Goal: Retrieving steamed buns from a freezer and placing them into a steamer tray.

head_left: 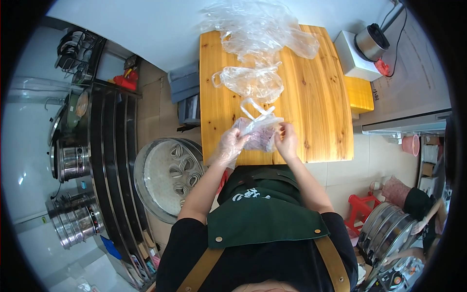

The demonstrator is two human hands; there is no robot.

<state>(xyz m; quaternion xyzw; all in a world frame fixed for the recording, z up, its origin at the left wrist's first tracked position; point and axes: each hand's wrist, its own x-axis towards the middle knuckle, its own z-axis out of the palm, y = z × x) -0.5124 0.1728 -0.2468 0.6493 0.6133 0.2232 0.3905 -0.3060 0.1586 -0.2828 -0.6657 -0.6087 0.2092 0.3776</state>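
At the near edge of the wooden table, a clear plastic bag holds something purplish whose kind I cannot make out. My left hand, covered by a thin clear plastic glove, grips the bag's left side. Fingers of my right hand, which is bare, pinch the bag's right edge. The bag's white, ribbon-like handles stick out beyond it on the far side. Farther off lies a crumpled clear bag, with a heap of clear plastic bags behind it at the table's far end.
Left of the table, a round steamer tray holds several rolled pieces of dough. Steel steamers stand beyond the dark shelf rack. To the right are a yellow box, a red stool and another person's arm by stacked steamers.
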